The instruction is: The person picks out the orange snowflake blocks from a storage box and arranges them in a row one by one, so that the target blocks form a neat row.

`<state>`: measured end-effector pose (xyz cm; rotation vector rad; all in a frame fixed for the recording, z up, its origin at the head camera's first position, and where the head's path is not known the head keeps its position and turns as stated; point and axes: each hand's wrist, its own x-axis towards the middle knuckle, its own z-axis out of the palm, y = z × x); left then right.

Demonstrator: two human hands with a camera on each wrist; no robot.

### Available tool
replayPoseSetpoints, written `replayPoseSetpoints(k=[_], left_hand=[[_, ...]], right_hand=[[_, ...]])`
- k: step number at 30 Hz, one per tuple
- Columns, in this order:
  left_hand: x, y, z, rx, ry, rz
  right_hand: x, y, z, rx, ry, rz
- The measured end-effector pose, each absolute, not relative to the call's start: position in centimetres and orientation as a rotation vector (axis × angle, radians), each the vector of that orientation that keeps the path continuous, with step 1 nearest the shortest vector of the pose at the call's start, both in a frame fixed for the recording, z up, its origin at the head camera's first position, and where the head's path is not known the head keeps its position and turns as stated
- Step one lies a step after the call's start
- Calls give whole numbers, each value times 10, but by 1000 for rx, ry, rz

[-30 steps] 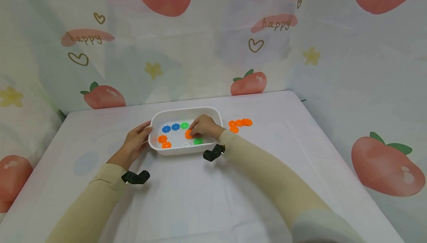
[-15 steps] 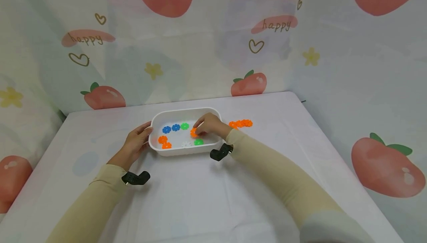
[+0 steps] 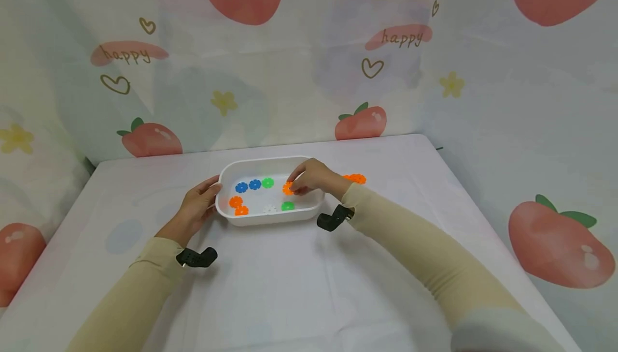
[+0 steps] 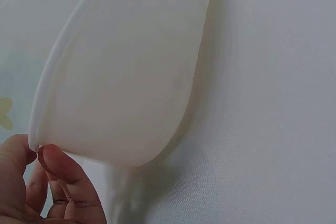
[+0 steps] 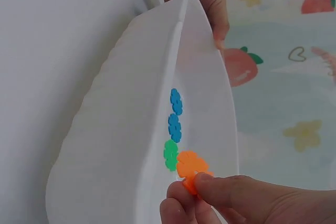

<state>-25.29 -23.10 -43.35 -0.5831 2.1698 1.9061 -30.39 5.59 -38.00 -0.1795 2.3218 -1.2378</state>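
Observation:
The white tray [image 3: 270, 218] stands on the table, and my left hand [image 3: 196, 205] pinches its left rim between thumb and fingers. In the left wrist view, those fingertips [image 4: 60, 163] hold the edge from both sides. Over the tray's right part, my right hand [image 3: 314, 176] pinches an orange flower-shaped plastic disc [image 5: 190, 164] between thumb and fingers. Two blue discs [image 3: 255, 184] and a green disc [image 3: 267, 182] lie along the tray's back. Orange discs [image 3: 235, 202] lie at its left, while a white disc [image 3: 270, 209] and another green disc [image 3: 287, 205] lie near the front.
Several more orange discs [image 3: 356, 178] lie on the white-covered table [image 3: 270, 282] right of the tray, partly hidden behind my right wrist. A fruit-printed cloth [image 3: 289, 83] hangs behind the table.
My right hand has moved to the right across the tray with the orange disc, covering more of the discs outside. The left hand and the tray have stayed in place.

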Motion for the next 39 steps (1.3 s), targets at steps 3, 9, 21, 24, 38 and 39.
replayPoseSetpoints(k=[3, 9, 21, 24, 38, 39], left_hand=[[-253, -231, -433, -581, 2167, 1910], [-252, -231, -432, -583, 2158, 1919], [-251, -231, -430, -564, 2152, 1914], [-251, -231, -430, -558, 2148, 1917], [-250, -231, -429, -582, 2157, 1900], [-250, -231, -430, -581, 2158, 1898]], right_hand=[[-303, 63, -377, -174, 2313, -1251], [-300, 78, -371, -174, 2276, -1304], [-294, 106, -360, -162, 2303, -1313], [-295, 114, -361, -170, 2306, -1305], [-295, 142, -364, -174, 2313, -1294], [-295, 144, -364, -173, 2313, -1301]])
